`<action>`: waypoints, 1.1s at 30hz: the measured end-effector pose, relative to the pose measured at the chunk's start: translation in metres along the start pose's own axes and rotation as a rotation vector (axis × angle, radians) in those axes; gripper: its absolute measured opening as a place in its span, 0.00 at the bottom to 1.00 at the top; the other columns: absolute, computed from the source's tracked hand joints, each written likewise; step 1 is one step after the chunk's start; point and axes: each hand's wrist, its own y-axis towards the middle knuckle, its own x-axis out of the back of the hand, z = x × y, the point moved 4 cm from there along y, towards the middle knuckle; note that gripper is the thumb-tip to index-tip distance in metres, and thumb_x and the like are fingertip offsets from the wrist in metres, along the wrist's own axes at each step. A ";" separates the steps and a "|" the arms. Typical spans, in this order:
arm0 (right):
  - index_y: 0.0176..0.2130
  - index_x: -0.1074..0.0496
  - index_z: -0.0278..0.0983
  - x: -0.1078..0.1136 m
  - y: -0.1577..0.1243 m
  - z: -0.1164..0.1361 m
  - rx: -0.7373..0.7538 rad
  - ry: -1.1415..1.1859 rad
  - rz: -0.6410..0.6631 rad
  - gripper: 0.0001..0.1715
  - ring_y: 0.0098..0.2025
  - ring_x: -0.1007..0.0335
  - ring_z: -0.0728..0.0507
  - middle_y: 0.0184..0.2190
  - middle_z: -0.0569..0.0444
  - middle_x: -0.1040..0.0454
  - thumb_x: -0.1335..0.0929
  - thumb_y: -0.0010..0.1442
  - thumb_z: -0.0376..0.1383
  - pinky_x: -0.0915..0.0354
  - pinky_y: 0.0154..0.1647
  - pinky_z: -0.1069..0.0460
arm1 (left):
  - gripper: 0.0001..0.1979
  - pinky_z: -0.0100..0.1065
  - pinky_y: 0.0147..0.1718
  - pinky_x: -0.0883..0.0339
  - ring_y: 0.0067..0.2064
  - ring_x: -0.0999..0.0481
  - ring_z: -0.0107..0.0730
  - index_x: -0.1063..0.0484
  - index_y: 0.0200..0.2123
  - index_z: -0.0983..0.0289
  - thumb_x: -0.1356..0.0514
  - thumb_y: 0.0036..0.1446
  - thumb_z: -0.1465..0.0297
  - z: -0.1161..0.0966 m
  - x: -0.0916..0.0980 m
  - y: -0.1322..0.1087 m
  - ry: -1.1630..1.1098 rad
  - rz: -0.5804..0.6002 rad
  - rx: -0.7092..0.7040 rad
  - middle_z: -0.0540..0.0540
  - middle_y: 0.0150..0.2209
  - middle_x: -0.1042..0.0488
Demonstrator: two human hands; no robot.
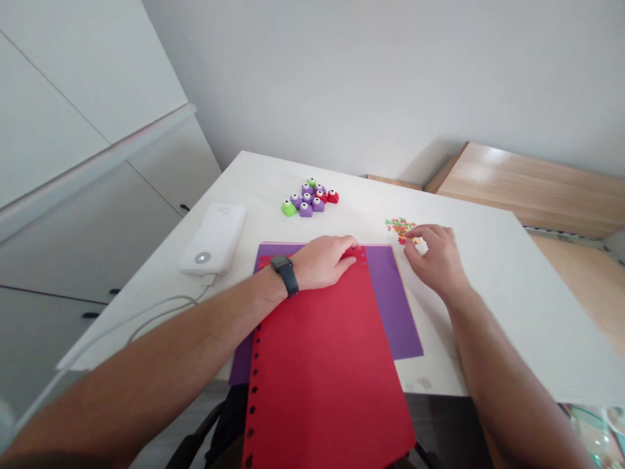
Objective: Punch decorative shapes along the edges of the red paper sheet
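My left hand (325,260), with a dark watch (285,273) on its wrist, lies on the upper part of a red sheet of paper (327,371). Its thumb and index finger are apart; the other fingers are mostly hidden. Star-shaped holes run down the sheet's left edge, and small cut-outs show along its top. Beneath it is a larger purple sheet (390,306). My right hand (433,257) has thumb and index finger pinched at the edge of a pile of tiny coloured paper cut-outs (400,227). Whatever sits between those fingertips is too small to make out.
Several purple, green and red craft punches (306,198) stand grouped at the back of the white table (493,312). A white power bank (215,238) with a cable (146,306) lies at the left. Wooden furniture (527,182) adjoins at the right; the red sheet overhangs the front edge.
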 end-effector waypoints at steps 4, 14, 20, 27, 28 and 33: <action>0.44 0.21 0.38 -0.015 0.015 0.026 0.057 0.091 0.076 0.11 0.52 0.23 0.33 0.45 0.42 0.17 0.33 0.65 0.37 0.35 0.60 0.37 | 0.12 0.43 0.51 0.26 0.52 0.16 0.48 0.25 0.53 0.63 0.41 0.70 0.66 0.001 -0.001 0.002 -0.003 -0.012 -0.006 0.60 0.50 0.16; 0.57 0.22 0.31 -0.091 0.115 0.062 0.030 0.079 0.307 0.24 0.54 0.24 0.33 0.54 0.37 0.19 0.28 0.67 0.41 0.35 0.62 0.40 | 0.12 0.43 0.53 0.27 0.53 0.17 0.48 0.25 0.53 0.62 0.42 0.70 0.67 0.003 -0.006 0.005 0.006 -0.018 -0.009 0.60 0.50 0.16; 0.53 0.20 0.36 -0.130 0.153 0.074 -0.046 0.100 0.336 0.19 0.56 0.25 0.33 0.53 0.40 0.19 0.28 0.68 0.43 0.35 0.62 0.40 | 0.12 0.43 0.50 0.27 0.51 0.16 0.49 0.24 0.51 0.63 0.42 0.69 0.67 0.003 -0.005 0.006 0.012 -0.009 -0.007 0.61 0.48 0.16; 0.51 0.27 0.37 -0.113 0.141 0.075 -0.084 0.267 0.246 0.13 0.49 0.23 0.37 0.49 0.43 0.18 0.30 0.68 0.39 0.32 0.56 0.40 | 0.11 0.41 0.48 0.27 0.50 0.16 0.48 0.23 0.49 0.62 0.41 0.70 0.65 0.003 -0.004 0.007 0.005 -0.013 -0.011 0.60 0.47 0.16; 0.52 0.29 0.38 -0.105 0.133 0.073 -0.089 0.309 0.243 0.14 0.46 0.22 0.38 0.48 0.44 0.18 0.31 0.69 0.39 0.30 0.53 0.42 | 0.11 0.41 0.48 0.27 0.50 0.16 0.48 0.22 0.49 0.62 0.41 0.70 0.65 0.003 -0.004 0.007 0.002 -0.015 -0.012 0.60 0.47 0.16; 0.49 0.31 0.42 -0.052 0.080 0.055 -0.106 0.745 0.255 0.14 0.42 0.23 0.44 0.43 0.53 0.19 0.27 0.66 0.39 0.29 0.44 0.48 | 0.12 0.41 0.48 0.27 0.50 0.16 0.47 0.21 0.49 0.62 0.41 0.69 0.65 0.003 -0.003 0.007 -0.019 -0.032 -0.015 0.60 0.47 0.15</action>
